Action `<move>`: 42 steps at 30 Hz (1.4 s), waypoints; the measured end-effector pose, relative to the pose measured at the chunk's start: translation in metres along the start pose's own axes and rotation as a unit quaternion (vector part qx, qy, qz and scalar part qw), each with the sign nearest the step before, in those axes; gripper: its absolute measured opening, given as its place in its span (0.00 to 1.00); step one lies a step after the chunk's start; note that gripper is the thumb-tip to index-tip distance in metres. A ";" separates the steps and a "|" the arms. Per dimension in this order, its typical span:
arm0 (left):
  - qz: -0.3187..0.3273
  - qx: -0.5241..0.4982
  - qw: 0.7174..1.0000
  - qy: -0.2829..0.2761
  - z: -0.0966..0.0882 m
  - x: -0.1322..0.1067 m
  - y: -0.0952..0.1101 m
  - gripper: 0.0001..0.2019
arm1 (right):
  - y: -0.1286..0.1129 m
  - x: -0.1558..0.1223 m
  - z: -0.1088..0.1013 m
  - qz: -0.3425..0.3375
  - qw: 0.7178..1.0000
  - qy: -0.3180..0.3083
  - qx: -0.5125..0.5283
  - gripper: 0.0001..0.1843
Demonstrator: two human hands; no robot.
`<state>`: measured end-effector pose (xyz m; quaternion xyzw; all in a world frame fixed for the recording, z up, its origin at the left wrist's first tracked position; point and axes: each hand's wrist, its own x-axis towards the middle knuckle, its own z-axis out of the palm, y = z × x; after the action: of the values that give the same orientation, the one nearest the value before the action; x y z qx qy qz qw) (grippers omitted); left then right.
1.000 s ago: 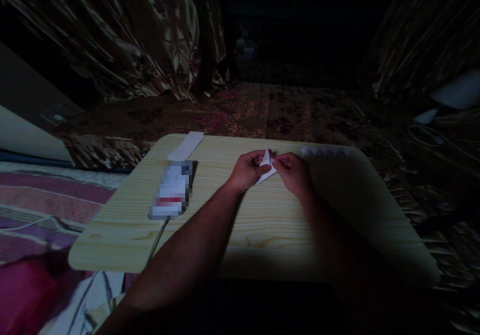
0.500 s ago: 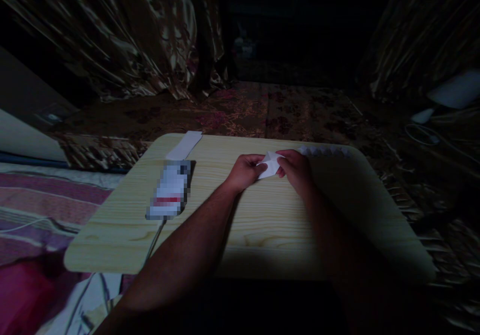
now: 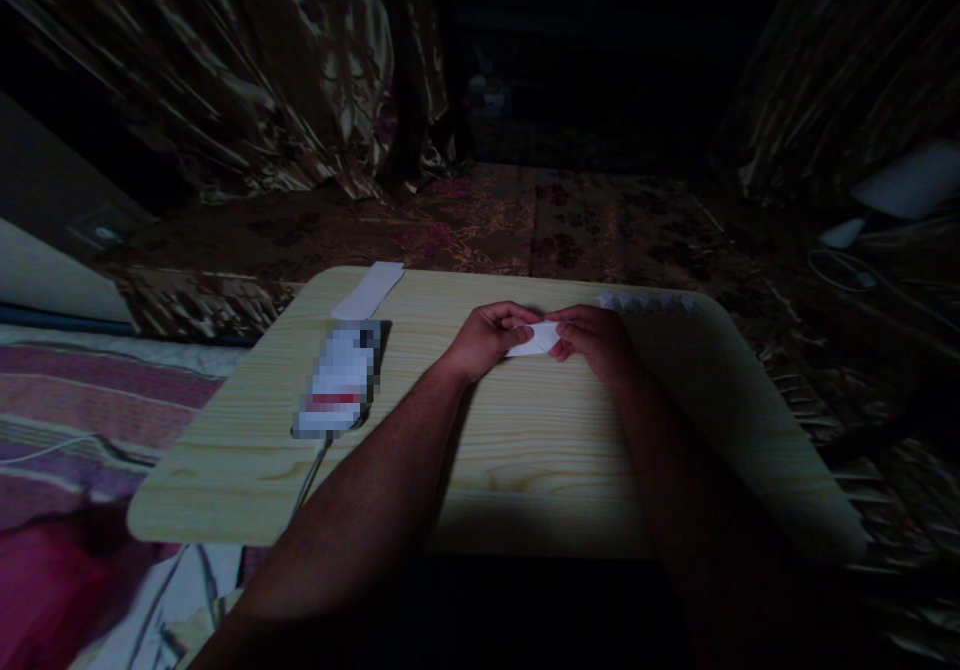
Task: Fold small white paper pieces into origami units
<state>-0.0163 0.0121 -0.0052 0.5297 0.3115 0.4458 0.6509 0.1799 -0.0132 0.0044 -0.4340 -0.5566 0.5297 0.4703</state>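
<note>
A small folded piece of white paper (image 3: 538, 338) lies low over the light wooden table (image 3: 525, 450), pinched between both hands. My left hand (image 3: 487, 337) grips its left side with curled fingers. My right hand (image 3: 596, 342) pinches its right side, fingers closed on the paper. Both forearms reach in from the bottom of the view. The room is dim and the paper's folds are hard to make out.
A row of small folded white paper pieces (image 3: 649, 301) sits at the table's far right edge. A white paper strip (image 3: 369, 290) lies at the far left. A blurred flat device (image 3: 337, 380) with a cable lies left. Striped bedding (image 3: 82, 420) and curtains surround the table.
The paper stood up as a point between the hands, then was turned and brought down flatter. Both hands stayed closed on it and shifted only slightly.
</note>
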 end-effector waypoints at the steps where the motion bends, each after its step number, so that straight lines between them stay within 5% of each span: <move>1: 0.004 -0.004 1.000 -0.001 -0.001 0.000 0.000 0.17 | -0.002 -0.001 0.000 0.004 1.000 -0.001 0.009 0.20; 11: -0.030 -0.029 0.999 0.002 -0.001 0.000 0.001 0.18 | -0.007 -0.003 0.003 0.025 0.998 0.016 0.057 0.05; 22: 0.002 0.067 0.998 -0.005 0.004 0.001 0.000 0.20 | -0.001 0.000 0.009 -0.026 0.994 0.049 -0.094 0.09; 31: 0.005 0.112 0.994 -0.001 0.008 0.000 -0.003 0.19 | 0.009 0.005 0.011 -0.031 0.994 0.051 -0.096 0.17; 42: 0.026 0.110 0.993 0.025 0.011 0.000 -0.005 0.17 | 0.007 0.003 0.009 -0.007 0.987 0.070 -0.147 0.12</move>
<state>-0.0058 0.0076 -0.0070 0.5948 0.3612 0.4389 0.5685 0.1699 -0.0111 -0.0019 -0.5305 -0.5971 0.4074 0.4429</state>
